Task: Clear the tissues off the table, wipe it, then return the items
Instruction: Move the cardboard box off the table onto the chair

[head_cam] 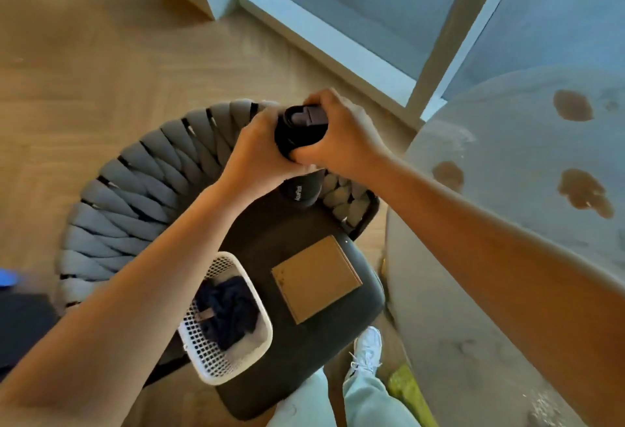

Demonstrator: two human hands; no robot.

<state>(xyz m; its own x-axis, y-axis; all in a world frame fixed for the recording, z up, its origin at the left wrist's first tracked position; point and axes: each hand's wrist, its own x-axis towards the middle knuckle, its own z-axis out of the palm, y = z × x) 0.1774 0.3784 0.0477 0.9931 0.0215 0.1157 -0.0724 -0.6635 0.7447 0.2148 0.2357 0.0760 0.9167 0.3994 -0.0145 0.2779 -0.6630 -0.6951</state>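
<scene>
A black flask [299, 189] stands upright over the back of a dark chair seat [297, 352]. My left hand [257, 152] grips its upper body from the left. My right hand [338, 132] is curled round its black lid [301, 122] from the right. On the seat lie a brown cardboard box [316, 277] and a white mesh basket [223, 318] holding dark blue cloth [230, 311]. The round pale table [507, 162] at the right carries several brown stains [585, 193]. No tissues are in view.
The chair has a grey woven backrest [135, 189] curving round the left. A yellow-green cloth [406, 389] lies on the wooden floor by my white shoe [367, 348]. A glass door frame [338, 37] runs behind.
</scene>
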